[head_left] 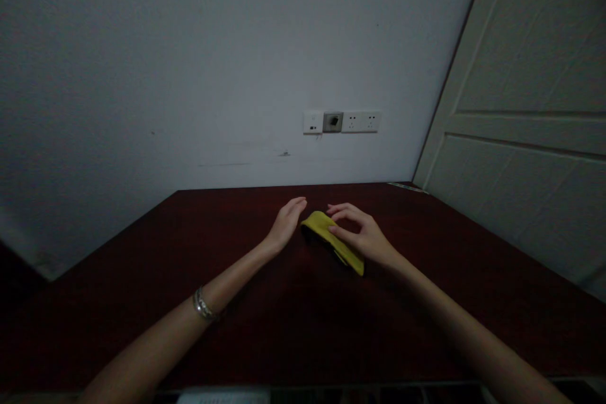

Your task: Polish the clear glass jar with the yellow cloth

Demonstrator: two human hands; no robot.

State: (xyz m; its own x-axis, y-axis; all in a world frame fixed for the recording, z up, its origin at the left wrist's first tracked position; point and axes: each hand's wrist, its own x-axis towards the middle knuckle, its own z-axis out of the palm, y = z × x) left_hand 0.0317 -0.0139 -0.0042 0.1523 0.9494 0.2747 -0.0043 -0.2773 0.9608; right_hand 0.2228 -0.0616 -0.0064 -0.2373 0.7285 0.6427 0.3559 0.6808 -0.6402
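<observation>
A yellow strip of what looks like folded cloth (341,249) arches over the dark red tabletop, its underside dark. My right hand (362,235) is at its right side, with the thumb against the yellow face and the other fingers curved round behind the upper edge. Where those fingertips meet the cloth is partly hidden. On the other side, my left hand (285,222) is held with its fingers stretched out and close together, near the cloth's left end and apparently just apart from it. Nothing is in the left hand.
The dark red table (189,252) reaches back to a pale wall (213,63) with a row of sockets (360,122). A panelled door (525,107) stands along the right side. A pale object (222,396) shows below the table's front edge.
</observation>
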